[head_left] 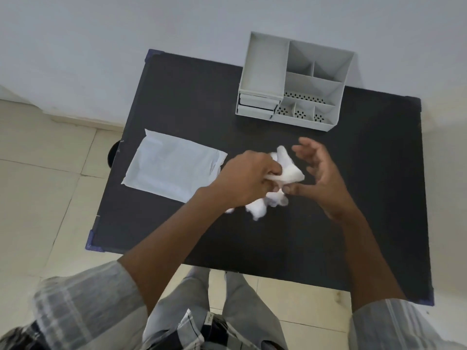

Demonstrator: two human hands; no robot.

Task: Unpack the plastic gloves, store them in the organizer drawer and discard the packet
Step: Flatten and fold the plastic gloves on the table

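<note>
A crumpled bunch of translucent white plastic gloves (pixel 285 173) hangs above the middle of the black table (pixel 192 92). My left hand (pixel 243 179) is shut on the bunch from the left. My right hand (pixel 318 173) is beside it on the right with fingers spread, its thumb tip touching the gloves from below. The flat white packet (pixel 171 168) lies on the table to the left of my hands. The grey desk organizer (pixel 293 82) stands at the table's far edge; its two small drawers (pixel 256 104) at the lower left look closed.
The organizer's open compartments hold nothing that I can see. A dark round object (pixel 113 154) shows on the tiled floor past the table's left edge. A pale wall runs behind the table.
</note>
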